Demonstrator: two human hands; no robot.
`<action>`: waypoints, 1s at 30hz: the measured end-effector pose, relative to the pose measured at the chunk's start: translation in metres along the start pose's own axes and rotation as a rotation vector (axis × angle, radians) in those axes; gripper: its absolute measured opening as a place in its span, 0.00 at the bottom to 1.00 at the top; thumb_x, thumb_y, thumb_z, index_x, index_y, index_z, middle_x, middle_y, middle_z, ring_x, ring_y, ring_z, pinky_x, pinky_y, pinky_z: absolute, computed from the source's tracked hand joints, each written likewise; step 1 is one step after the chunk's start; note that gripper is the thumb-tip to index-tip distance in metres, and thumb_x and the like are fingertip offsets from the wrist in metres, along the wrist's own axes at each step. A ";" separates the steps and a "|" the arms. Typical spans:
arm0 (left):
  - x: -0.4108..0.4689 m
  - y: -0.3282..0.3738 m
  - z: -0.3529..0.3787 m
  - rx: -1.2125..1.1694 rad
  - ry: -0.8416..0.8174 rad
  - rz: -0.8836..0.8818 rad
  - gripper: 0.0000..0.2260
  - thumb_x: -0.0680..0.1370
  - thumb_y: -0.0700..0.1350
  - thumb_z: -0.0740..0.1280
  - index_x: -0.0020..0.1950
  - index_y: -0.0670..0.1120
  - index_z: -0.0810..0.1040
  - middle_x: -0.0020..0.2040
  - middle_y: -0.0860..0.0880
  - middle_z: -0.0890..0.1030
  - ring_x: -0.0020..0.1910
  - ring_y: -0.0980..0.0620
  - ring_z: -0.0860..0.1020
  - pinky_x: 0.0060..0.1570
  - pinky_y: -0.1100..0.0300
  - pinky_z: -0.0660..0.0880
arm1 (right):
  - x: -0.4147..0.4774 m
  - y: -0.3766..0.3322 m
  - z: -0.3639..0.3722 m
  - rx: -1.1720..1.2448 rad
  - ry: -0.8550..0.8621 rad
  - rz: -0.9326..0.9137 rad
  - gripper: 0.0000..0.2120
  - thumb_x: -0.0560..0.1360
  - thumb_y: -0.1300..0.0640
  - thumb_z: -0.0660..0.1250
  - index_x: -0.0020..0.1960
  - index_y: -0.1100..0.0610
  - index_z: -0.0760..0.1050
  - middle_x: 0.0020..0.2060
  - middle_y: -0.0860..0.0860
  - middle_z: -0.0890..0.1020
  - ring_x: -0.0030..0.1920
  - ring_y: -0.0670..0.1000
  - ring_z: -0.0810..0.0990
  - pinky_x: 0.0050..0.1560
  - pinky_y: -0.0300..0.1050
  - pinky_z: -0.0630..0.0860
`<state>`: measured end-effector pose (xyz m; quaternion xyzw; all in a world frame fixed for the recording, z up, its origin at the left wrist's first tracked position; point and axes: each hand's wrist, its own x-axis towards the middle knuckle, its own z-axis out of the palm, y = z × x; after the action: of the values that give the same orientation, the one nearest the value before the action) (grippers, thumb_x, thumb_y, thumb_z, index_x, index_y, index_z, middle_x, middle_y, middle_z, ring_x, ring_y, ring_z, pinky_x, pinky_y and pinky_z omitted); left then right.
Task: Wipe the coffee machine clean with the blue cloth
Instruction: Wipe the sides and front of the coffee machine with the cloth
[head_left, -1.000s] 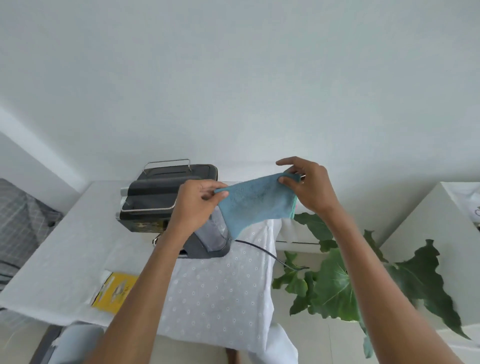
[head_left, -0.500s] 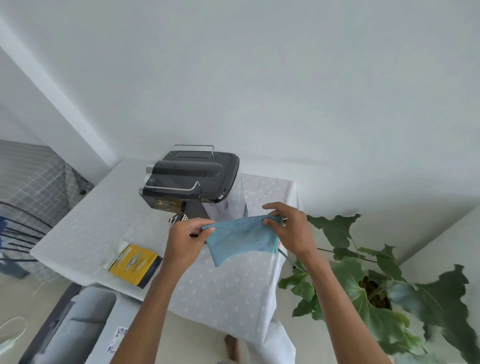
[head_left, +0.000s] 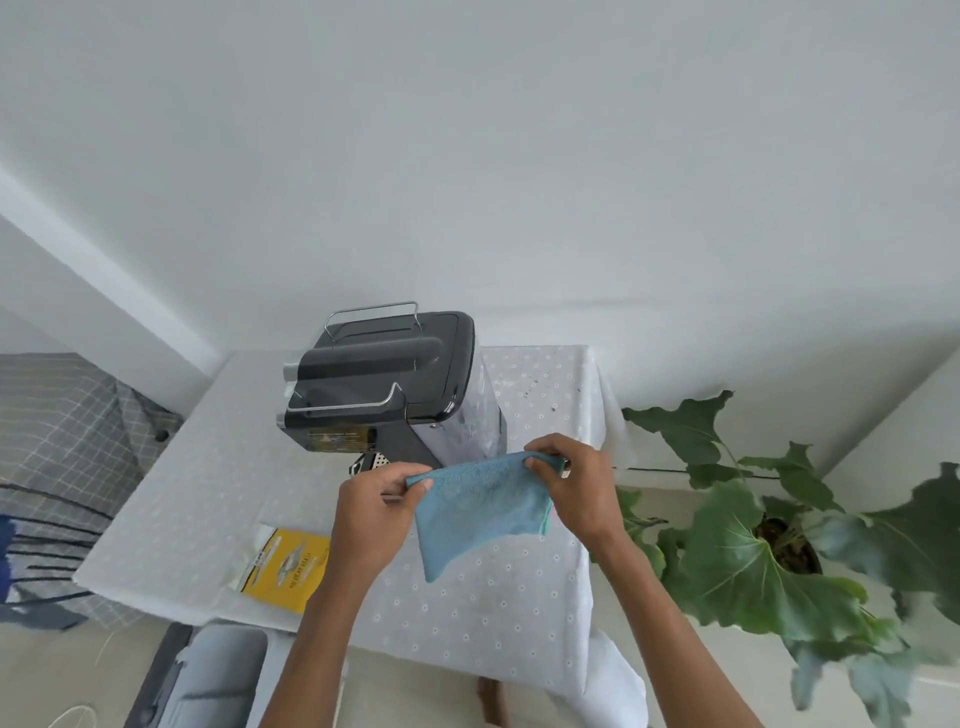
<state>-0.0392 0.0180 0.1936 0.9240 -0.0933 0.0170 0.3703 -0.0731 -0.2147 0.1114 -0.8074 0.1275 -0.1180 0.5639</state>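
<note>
The blue cloth (head_left: 480, 506) hangs stretched between both hands, above the table and just in front of the coffee machine. My left hand (head_left: 376, 512) pinches its left top corner and my right hand (head_left: 574, 491) pinches its right top corner. A loose corner droops toward the tablecloth. The coffee machine (head_left: 384, 384) is black with chrome rails on top and a clear water tank on its right side. It stands at the back of the table, a short way beyond the cloth and not touching it.
The table (head_left: 208, 493) wears a white dotted cloth. A yellow packet (head_left: 288, 569) lies near its front edge, left of my left forearm. A large-leaved potted plant (head_left: 753, 545) stands to the right. Grey checked fabric (head_left: 57, 431) lies at the left.
Both hands have come down and nearer with the cloth, from in front of the machine's top to below its front. The view tilted, so the machine now shows whole.
</note>
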 end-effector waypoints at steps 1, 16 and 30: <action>0.003 -0.001 -0.001 0.013 -0.015 0.021 0.06 0.75 0.38 0.73 0.49 0.47 0.87 0.39 0.61 0.84 0.39 0.64 0.82 0.37 0.71 0.78 | 0.000 0.001 0.006 0.003 0.031 0.021 0.07 0.76 0.61 0.72 0.47 0.49 0.84 0.43 0.41 0.86 0.46 0.43 0.82 0.49 0.37 0.75; 0.056 -0.036 -0.012 0.307 -0.172 0.474 0.07 0.73 0.43 0.75 0.50 0.49 0.86 0.40 0.54 0.85 0.36 0.57 0.82 0.31 0.61 0.80 | 0.022 -0.017 0.101 0.254 0.704 0.382 0.05 0.75 0.53 0.75 0.44 0.46 0.81 0.33 0.42 0.82 0.35 0.41 0.81 0.34 0.36 0.75; 0.059 -0.035 -0.002 0.396 -0.190 0.469 0.14 0.69 0.47 0.78 0.53 0.52 0.82 0.40 0.57 0.85 0.34 0.60 0.82 0.30 0.70 0.74 | 0.066 -0.041 0.152 0.609 0.639 0.251 0.19 0.85 0.54 0.62 0.73 0.39 0.72 0.39 0.45 0.86 0.33 0.41 0.74 0.37 0.41 0.74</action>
<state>0.0257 0.0350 0.1776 0.9290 -0.3326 0.0335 0.1590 0.0421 -0.0900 0.1017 -0.5062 0.3515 -0.3239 0.7178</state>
